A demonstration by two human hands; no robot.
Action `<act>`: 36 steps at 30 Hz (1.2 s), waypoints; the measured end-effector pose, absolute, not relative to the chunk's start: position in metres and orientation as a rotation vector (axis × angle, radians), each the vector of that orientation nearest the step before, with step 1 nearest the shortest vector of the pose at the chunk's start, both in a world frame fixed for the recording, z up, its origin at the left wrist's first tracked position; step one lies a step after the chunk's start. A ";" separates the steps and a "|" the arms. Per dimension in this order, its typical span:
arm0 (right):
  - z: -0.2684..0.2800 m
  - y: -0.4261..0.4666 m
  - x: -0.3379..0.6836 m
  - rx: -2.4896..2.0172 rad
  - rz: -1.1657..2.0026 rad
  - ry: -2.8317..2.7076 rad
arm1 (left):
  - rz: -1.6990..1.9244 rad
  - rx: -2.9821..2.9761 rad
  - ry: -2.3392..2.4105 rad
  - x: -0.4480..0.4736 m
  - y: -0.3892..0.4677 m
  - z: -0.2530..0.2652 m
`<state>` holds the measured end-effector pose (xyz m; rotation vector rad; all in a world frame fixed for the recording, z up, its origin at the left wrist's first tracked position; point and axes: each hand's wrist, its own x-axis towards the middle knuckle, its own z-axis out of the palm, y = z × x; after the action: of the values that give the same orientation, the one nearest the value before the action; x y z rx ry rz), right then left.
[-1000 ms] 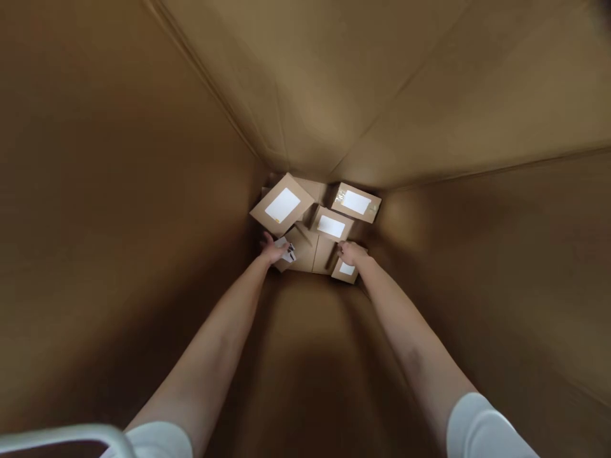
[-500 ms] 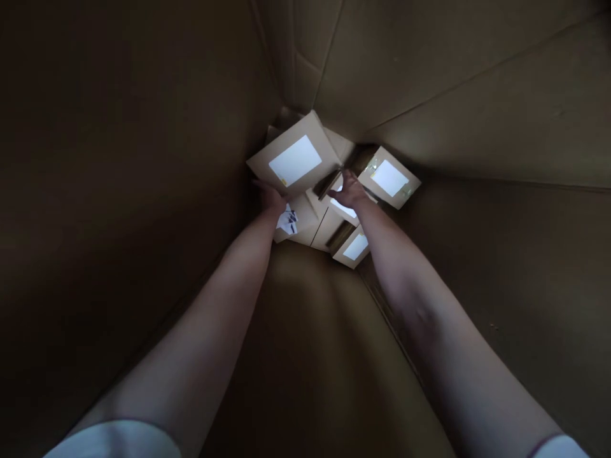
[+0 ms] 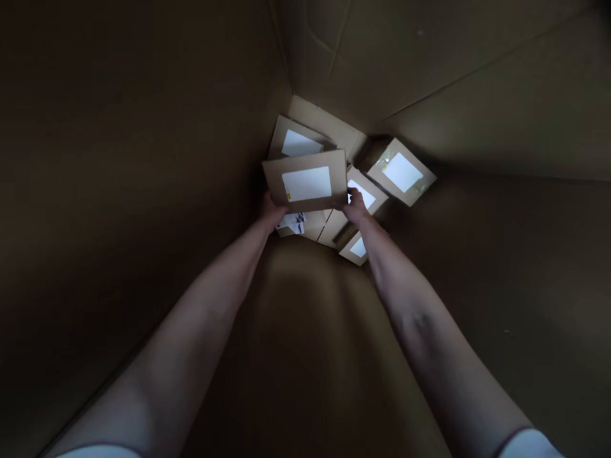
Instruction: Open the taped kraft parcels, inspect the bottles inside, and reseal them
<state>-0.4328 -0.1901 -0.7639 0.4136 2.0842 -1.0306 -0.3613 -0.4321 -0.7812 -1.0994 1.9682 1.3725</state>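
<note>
Between my two hands is a brown cardboard box [image 3: 305,205] with a large white label on its upper face. My left hand [image 3: 273,212] grips its near left corner, the thumb along the edge and the other fingers hidden behind it. At the near right corner my right hand [image 3: 354,207] is closed on the side, with some fingers out of sight. Just behind the held box lies another labelled carton [image 3: 277,140], partly covered by it. A third labelled carton [image 3: 377,202] sits right beside my right hand.
Tall dark cardboard walls [image 3: 501,254] surround my arms on all sides. A taped, labelled box [image 3: 422,186] rests to the right, and a smaller labelled box [image 3: 351,256] lies nearer. White printed paper [image 3: 296,226] shows on the floor by my left hand.
The held box has turned level and come nearer, uncovering the carton behind it. My right hand has closed from an open reach onto its right side; my left hand keeps its corner.
</note>
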 end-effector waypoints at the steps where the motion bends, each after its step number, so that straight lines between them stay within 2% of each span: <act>1: -0.755 -0.186 -0.421 0.462 -1.056 2.071 | 1.378 -1.104 1.929 -0.357 -0.430 -0.773; 5: -0.724 -0.169 -0.376 0.593 -1.235 2.026 | 1.340 -1.096 1.895 -0.344 -0.417 -0.738; 10: -0.684 -0.150 -0.343 0.779 -1.315 1.987 | 1.340 -0.933 2.007 -0.336 -0.399 -0.693; 15: -0.621 -0.134 -0.323 0.863 -1.385 1.946 | 1.361 -0.837 2.029 -0.336 -0.384 -0.627; 21: -0.524 -0.116 -0.296 0.913 -1.483 1.954 | 1.429 -0.720 2.058 -0.332 -0.366 -0.523; 26: -0.432 -0.099 -0.276 0.965 -1.761 1.954 | 1.500 -0.629 2.139 -0.328 -0.353 -0.424; 36: -0.236 -0.078 -0.222 0.758 -1.980 2.190 | 1.827 -0.417 2.255 -0.279 -0.337 -0.224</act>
<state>-0.2221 -0.0784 -0.2363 0.7582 2.1903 -1.9802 -0.2790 -0.3373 -0.2244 -0.4171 2.2549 1.8265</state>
